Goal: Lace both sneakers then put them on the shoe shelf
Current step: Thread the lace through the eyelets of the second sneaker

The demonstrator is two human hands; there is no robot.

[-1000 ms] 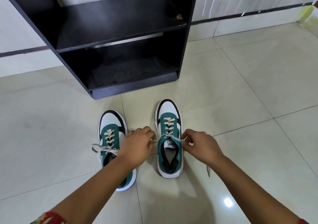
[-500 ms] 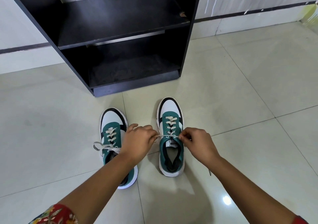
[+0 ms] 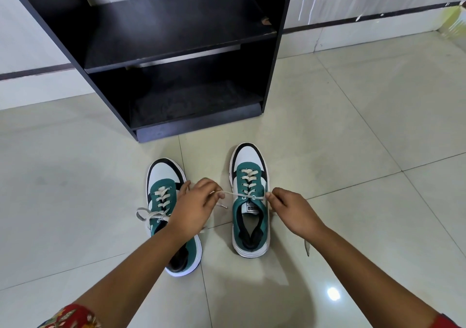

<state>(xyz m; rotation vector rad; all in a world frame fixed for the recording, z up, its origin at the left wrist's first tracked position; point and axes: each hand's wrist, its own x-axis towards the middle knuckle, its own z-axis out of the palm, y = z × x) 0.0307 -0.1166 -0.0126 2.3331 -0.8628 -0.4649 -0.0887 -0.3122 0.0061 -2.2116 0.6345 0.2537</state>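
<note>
1. Fingers (image 3: 219, 194) of both hands are pinching the lace (image 3: 233, 194) ends taut across the right sneaker (image 3: 250, 201).
2. Both sneakers are standing on open floor (image 3: 353, 151) before the shoe shelf (image 3: 176, 30).
3. Tongue label (image 3: 253, 208) writing is too small to read.

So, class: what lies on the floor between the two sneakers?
In the head view, only the left hand with its lace end hangs over the gap between left sneaker and right sneaker; otherwise bare tile.
</note>
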